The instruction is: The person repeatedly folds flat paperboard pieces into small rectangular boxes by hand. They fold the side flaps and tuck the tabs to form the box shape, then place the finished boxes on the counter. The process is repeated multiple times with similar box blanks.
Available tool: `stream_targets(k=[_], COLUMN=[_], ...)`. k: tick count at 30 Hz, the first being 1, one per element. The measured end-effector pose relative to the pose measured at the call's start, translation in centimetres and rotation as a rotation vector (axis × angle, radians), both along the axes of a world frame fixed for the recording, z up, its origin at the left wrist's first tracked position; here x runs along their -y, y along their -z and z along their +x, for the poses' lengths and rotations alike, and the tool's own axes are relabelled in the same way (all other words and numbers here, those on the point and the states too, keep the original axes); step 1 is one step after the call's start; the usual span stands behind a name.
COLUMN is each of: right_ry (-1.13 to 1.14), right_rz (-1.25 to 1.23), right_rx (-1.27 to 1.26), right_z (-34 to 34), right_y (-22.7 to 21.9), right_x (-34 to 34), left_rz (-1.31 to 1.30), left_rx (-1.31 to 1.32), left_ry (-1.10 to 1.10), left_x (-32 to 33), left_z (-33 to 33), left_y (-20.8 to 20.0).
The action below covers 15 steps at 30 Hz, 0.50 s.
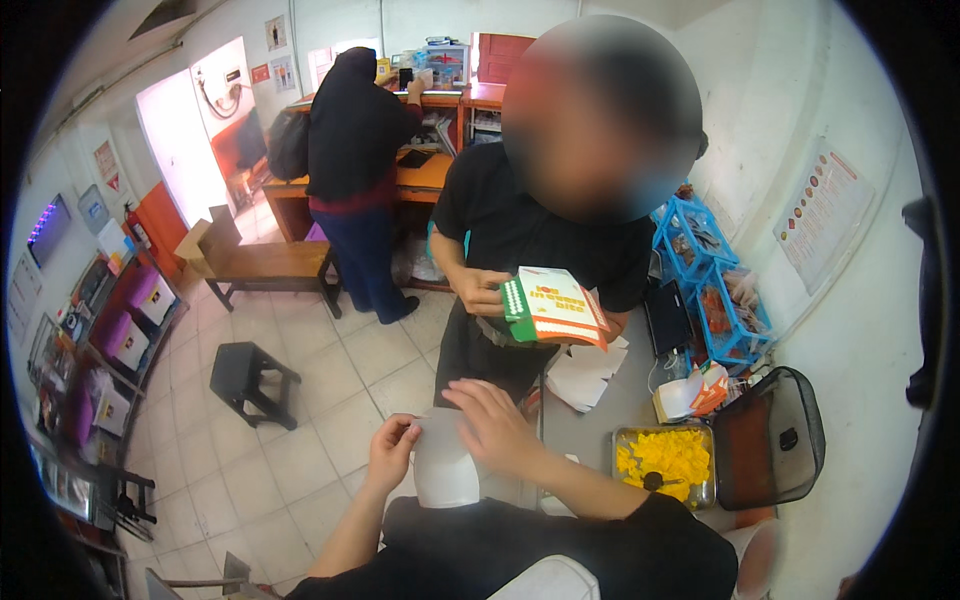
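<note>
My left hand (391, 455) pinches the upper left edge of a white paper food box (446, 484), which I hold over my lap. The box's pale inner side faces up. My right hand (499, 425) lies against its upper right side with fingers stretched out and apart. Across from me, a co-worker in a black shirt holds a printed carton (553, 307) in white, green and orange. Beside that person, a flat white carton piece (586, 374) with cut edges rests on the grey table (572, 437).
On the table at right stands a metal tray (616, 488) of yellow pieces (672, 460), beside a dark mesh cover (768, 440). Blue baskets (735, 345) stand along the wall. A black stool (250, 372) and wooden bench (275, 262) are at left. Another person (350, 150) stands at a counter behind.
</note>
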State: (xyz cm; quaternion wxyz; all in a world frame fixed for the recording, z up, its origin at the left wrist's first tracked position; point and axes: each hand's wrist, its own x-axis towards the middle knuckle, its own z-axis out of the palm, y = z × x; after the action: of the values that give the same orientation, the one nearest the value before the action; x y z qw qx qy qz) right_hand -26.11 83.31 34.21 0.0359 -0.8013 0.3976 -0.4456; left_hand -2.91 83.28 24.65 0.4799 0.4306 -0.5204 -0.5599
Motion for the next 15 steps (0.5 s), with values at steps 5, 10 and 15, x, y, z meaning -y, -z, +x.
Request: stream_targets(k=[5,10,15], right_ry=[-0.214,-0.417,-0.409], right_rz=[0.213,-0.02,0.569], right_rx=[-0.069,-0.121,0.0], right_z=[0.6,0.5,1.1], right_y=[2.4,2.8,2.0], right_x=[2.0,2.5,2.8], left_rz=[0.109,0.184,0.202], left_rx=[-0.129,-0.269,-0.151], left_ry=[0.189,0.141,0.121], left_x=[-0.3,-0.6,-0.6], left_z=[2.1,3.9,4.4], left_y=[-1.6,-1.6,-1.6])
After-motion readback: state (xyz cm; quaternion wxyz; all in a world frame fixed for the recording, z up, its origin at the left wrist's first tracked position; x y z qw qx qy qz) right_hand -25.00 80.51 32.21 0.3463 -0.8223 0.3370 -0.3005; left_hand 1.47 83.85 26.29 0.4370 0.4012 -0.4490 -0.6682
